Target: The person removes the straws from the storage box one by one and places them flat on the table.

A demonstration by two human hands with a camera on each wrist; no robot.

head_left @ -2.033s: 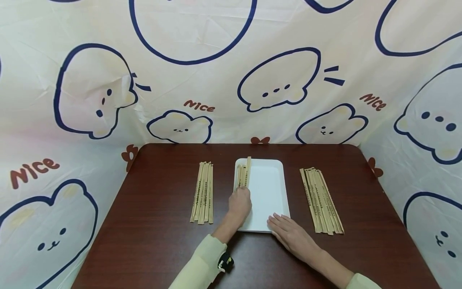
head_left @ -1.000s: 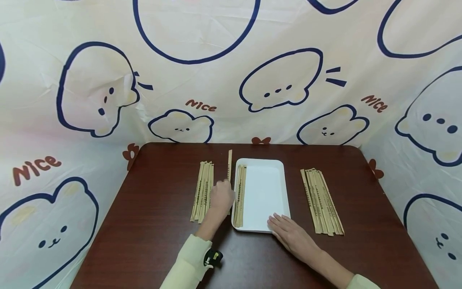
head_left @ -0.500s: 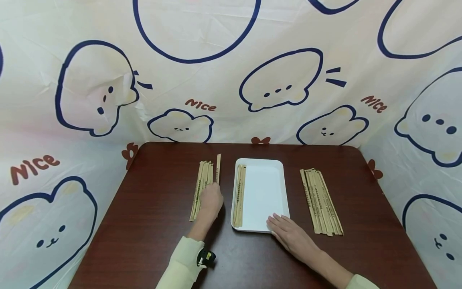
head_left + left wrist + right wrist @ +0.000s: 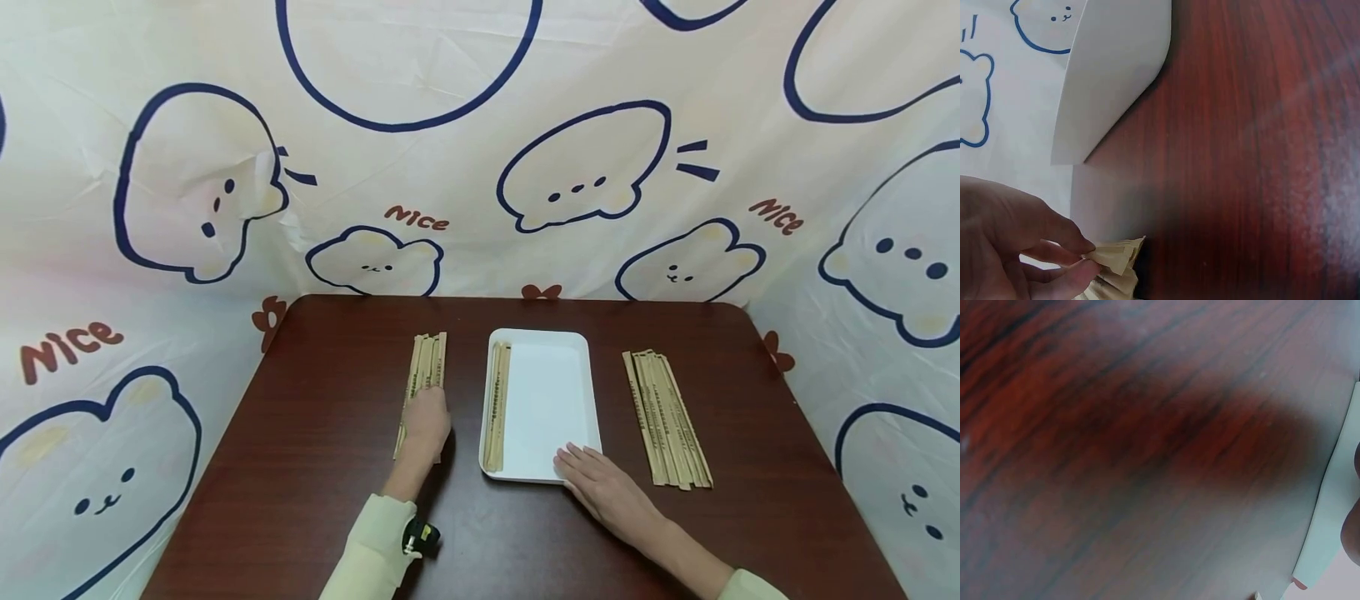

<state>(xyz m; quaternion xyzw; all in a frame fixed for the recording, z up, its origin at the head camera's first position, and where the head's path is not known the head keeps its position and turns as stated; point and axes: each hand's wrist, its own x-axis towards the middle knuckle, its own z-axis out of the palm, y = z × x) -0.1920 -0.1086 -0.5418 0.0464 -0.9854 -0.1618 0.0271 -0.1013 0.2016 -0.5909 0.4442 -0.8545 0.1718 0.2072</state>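
My left hand (image 4: 427,418) is over the left pile of paper-wrapped chopsticks (image 4: 427,358), covering its middle. In the left wrist view, thumb and fingers (image 4: 1075,275) pinch the tan paper of a wrapped pair (image 4: 1116,256) at the pile. A white rectangular tray (image 4: 551,400) lies to the right of this hand, with several wrapped chopsticks (image 4: 497,408) along its left side. My right hand (image 4: 607,487) rests on the tray's near right corner with its fingers straight. Only bits of its fingers show at the edge of the right wrist view.
Another pile of wrapped chopsticks (image 4: 667,417) lies to the right of the tray. Everything stands on a dark brown wooden table (image 4: 315,400). Patterned cloth (image 4: 465,183) hangs behind and on both sides.
My left hand has moved left from the tray, carrying a wrapped pair of chopsticks across to the right side of the left pile. My right hand stays at the tray's corner.
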